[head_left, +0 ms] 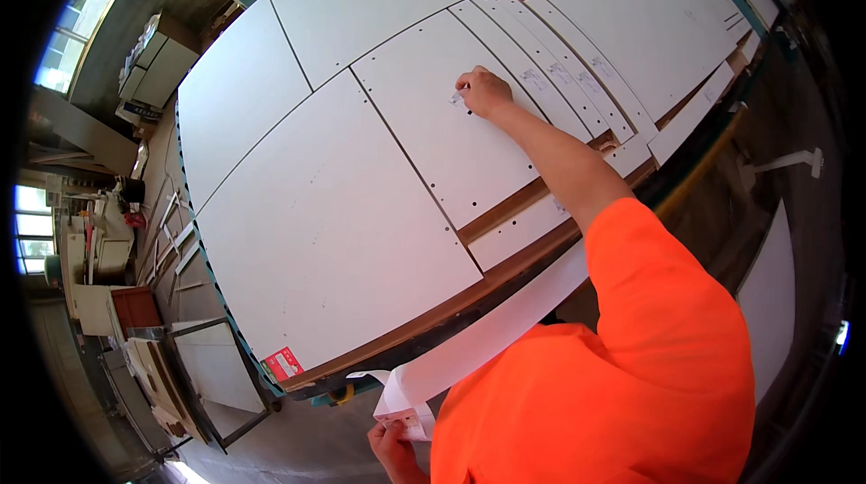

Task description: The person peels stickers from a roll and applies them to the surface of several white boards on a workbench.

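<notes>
Right hand: placed on the middle panel; the right hand (pixel 487 93) has its fingers curled, tips at the edge of a small label (pixel 456 99). Whether they pinch the label or only press it cannot be told.
Left hand: low, in front of the bench; the left hand (pixel 392 448) grasps the printed end of a label strip (pixel 410 421) between thumb and fingers.
Label strip: a long white band bends up from the left hand and runs along the bench front until the orange sleeve (pixel 663 285) hides it.
Middle panel: the white panel (pixel 433 123) lies flat, drilled with dark holes; the small label sits toward its far right part.
Narrow boards: white narrow boards (pixel 493 42) lie beside it on the right, several already bearing labels.
Large panel: the near-left large panel (pixel 325 213) has a red sticker (pixel 282 363) at its near corner.
Step in hand: judged to be sticking the label onto the middle panel.
Next move: likely calls for smoothing the label flat, then freeing the fingertips without lifting its edge.
</notes>
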A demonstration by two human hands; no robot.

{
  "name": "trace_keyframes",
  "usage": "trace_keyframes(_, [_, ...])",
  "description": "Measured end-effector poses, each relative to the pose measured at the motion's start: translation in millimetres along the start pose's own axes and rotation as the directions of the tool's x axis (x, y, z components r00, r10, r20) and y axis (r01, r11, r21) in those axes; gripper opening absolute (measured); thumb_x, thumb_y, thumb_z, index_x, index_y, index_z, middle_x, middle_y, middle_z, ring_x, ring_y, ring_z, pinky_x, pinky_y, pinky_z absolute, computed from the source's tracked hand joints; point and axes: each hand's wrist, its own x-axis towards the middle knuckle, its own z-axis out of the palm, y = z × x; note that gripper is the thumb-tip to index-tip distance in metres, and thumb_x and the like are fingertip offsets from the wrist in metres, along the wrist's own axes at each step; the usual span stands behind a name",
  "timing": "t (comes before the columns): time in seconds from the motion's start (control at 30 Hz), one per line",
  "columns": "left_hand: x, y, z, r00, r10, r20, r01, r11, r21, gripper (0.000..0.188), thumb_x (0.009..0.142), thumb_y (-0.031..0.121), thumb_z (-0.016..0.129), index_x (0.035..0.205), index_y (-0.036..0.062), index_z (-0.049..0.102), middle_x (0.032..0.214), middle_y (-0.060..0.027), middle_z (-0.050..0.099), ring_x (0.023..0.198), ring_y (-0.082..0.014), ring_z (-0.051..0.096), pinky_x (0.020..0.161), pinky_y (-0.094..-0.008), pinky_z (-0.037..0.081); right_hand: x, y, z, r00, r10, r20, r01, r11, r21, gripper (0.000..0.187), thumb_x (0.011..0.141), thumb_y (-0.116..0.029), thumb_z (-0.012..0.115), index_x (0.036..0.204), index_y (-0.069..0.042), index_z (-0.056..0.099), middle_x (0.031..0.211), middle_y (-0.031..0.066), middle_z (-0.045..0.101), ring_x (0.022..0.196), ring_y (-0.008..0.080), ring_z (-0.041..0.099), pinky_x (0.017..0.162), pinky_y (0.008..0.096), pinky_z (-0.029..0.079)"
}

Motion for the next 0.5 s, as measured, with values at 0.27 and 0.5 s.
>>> trace_keyframes(0.27, [17.2, 17.7, 34.9, 0.999, 0.002, 0.04, -0.004, 0.999, 0.043, 0.013, 0.073, -0.003, 0.057, 0.082, -0.011, 0.062, 0.081, -0.0112, 0.064, 0.071, -0.0167, 0.061, 0.07, -0.0276, 0.049, -23.6, -24.4, -36.6, 0.997, 0.039, 0.062, -0.041, 0.999, 0.036, 0.011, 0.083, -0.016, 0.06, 0.09, -0.019, 0.069, 0.105, 0.0037, 0.058, 0.095, 0.0219, 0.06, 0.08, 0.0348, 0.05])
trace_keyframes(0.5, [28.5, 15.2, 40.7, 0.989, -0.055, 0.139, 0.048, 0.997, 0.055, 0.022, 0.073, -0.003, 0.055, 0.09, -0.0126, 0.064, 0.087, -0.0143, 0.066, 0.073, -0.0186, 0.063, 0.071, -0.0275, 0.049, -25.6, -47.0, -70.1, 0.974, 0.083, 0.211, -0.093, 0.995, 0.041, 0.018, 0.079, -0.011, 0.057, 0.091, -0.019, 0.069, 0.108, 0.0037, 0.059, 0.098, 0.0213, 0.06, 0.081, 0.0341, 0.05])
